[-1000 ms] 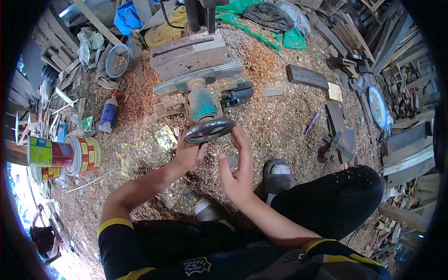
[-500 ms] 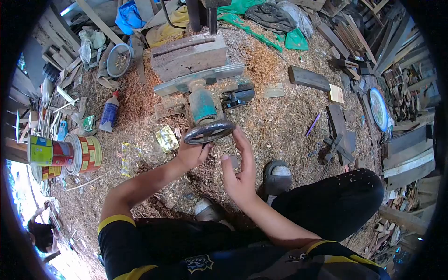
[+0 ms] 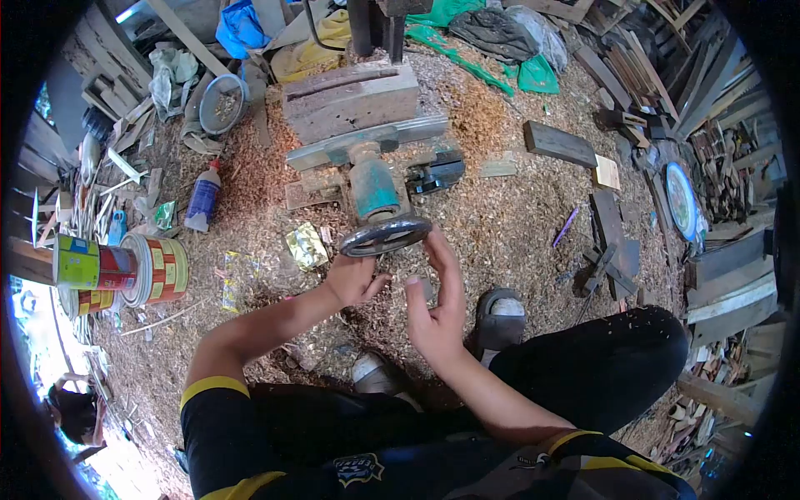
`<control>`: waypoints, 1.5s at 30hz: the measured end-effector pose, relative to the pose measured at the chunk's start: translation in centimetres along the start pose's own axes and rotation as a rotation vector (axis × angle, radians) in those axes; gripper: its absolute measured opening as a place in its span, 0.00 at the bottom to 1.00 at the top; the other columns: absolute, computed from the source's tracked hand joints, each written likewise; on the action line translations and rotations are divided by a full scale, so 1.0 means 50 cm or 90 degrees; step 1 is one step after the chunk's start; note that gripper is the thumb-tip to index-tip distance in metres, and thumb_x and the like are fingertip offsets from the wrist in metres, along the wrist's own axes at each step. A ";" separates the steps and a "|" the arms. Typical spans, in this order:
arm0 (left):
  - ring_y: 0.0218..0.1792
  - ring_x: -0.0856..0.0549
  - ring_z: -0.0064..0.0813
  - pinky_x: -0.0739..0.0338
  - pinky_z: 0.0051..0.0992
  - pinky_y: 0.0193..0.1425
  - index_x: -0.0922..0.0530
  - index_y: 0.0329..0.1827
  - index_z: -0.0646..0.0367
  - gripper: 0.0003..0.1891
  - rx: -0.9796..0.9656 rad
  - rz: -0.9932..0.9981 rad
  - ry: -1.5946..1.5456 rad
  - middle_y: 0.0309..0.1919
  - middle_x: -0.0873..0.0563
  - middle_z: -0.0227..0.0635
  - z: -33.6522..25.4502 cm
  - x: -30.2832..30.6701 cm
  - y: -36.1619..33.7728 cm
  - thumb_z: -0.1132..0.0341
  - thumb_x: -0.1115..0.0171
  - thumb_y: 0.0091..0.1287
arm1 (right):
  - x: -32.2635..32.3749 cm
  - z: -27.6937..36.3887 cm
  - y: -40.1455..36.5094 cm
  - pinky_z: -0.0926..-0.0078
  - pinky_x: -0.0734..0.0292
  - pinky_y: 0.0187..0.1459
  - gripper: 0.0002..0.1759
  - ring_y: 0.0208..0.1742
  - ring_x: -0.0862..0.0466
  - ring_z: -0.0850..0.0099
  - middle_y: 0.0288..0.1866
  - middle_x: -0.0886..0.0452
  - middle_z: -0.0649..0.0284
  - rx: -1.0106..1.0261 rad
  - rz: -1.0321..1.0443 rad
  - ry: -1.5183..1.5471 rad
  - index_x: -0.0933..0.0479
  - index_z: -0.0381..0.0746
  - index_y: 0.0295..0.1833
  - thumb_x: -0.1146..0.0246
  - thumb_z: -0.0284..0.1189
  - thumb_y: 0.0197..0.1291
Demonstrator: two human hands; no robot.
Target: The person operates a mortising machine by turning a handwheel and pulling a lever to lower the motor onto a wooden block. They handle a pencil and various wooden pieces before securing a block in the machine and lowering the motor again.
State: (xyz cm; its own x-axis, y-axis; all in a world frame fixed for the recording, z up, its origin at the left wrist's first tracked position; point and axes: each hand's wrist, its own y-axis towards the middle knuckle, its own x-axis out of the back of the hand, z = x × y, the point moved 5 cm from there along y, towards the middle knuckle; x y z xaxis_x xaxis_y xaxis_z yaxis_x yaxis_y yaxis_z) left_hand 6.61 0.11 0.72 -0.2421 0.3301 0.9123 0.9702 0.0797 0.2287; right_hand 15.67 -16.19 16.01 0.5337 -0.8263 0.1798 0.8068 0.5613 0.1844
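A dark metal handwheel (image 3: 386,237) sits at the near end of a green and grey machine vise (image 3: 374,188), which clamps a thick wooden block (image 3: 352,108). Just under the wheel's left side is my left hand (image 3: 357,282), its thumb apart and its upper fingers partly hidden by the rim. My right hand (image 3: 438,300) is at the wheel's right edge, fingertips at the rim, thumb and fingers spread apart.
Wood shavings cover the ground. A glue bottle (image 3: 202,197) and stacked paint cans (image 3: 157,268) stand at the left. Dark planks (image 3: 557,142) and a purple pen (image 3: 565,227) lie at the right. Another person (image 3: 77,414) is at the lower left.
The whole view has shifted, so the machine and objects appear slightly further right. My left thumb has moved away from the wheel. My right hand keeps nearly the same pose by the rim.
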 end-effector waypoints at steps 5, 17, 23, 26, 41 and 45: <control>0.68 0.18 0.65 0.26 0.57 0.77 0.28 0.78 0.69 0.33 -0.007 -0.070 -0.045 0.69 0.18 0.63 -0.006 0.037 0.022 0.58 0.33 0.76 | 0.002 -0.004 0.003 0.53 0.39 0.89 0.35 0.90 0.33 0.52 0.90 0.36 0.42 0.004 0.032 -0.003 0.38 0.29 0.87 0.42 0.18 0.78; 0.71 0.19 0.62 0.33 0.59 0.81 0.26 0.79 0.64 0.31 0.059 -0.076 -0.110 0.69 0.17 0.58 -0.006 0.018 0.016 0.62 0.34 0.75 | 0.001 -0.007 0.001 0.50 0.38 0.87 0.33 0.89 0.32 0.44 0.87 0.32 0.37 -0.007 0.009 0.003 0.34 0.30 0.85 0.40 0.21 0.76; 0.80 0.28 0.61 0.43 0.59 0.87 0.27 0.82 0.62 0.34 0.061 -0.056 -0.061 0.77 0.21 0.56 0.015 -0.023 -0.012 0.55 0.37 0.75 | -0.002 -0.003 0.001 0.51 0.38 0.87 0.33 0.89 0.31 0.44 0.87 0.31 0.37 -0.006 -0.005 0.013 0.33 0.30 0.84 0.40 0.21 0.76; 0.80 0.28 0.61 0.41 0.59 0.86 0.25 0.81 0.62 0.33 0.100 -0.061 -0.071 0.77 0.22 0.55 0.020 -0.028 -0.011 0.54 0.38 0.76 | 0.004 0.000 0.005 0.51 0.37 0.87 0.32 0.89 0.31 0.45 0.87 0.31 0.37 -0.022 0.010 0.014 0.33 0.30 0.84 0.40 0.21 0.76; 0.67 0.23 0.60 0.32 0.57 0.71 0.17 0.71 0.60 0.27 0.198 0.055 -0.155 0.64 0.17 0.52 0.040 -0.069 0.017 0.54 0.36 0.74 | 0.003 -0.004 -0.003 0.53 0.39 0.87 0.32 0.89 0.31 0.48 0.88 0.30 0.41 -0.032 0.006 0.016 0.32 0.30 0.85 0.40 0.19 0.77; 0.68 0.23 0.59 0.33 0.57 0.73 0.18 0.70 0.61 0.26 0.257 0.006 -0.245 0.66 0.17 0.52 0.052 -0.061 0.012 0.55 0.37 0.74 | 0.013 0.001 -0.003 0.53 0.37 0.87 0.32 0.88 0.28 0.48 0.86 0.28 0.41 -0.057 0.012 -0.012 0.31 0.29 0.84 0.40 0.20 0.76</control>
State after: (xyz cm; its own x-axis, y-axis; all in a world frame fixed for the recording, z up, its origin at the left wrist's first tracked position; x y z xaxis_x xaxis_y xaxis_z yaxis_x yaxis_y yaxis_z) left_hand 7.95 1.60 -2.82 -0.2890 0.6465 0.7061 0.9148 0.4040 0.0045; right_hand 15.88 -16.83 16.16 0.5451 -0.8140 0.2008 0.8163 0.5699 0.0944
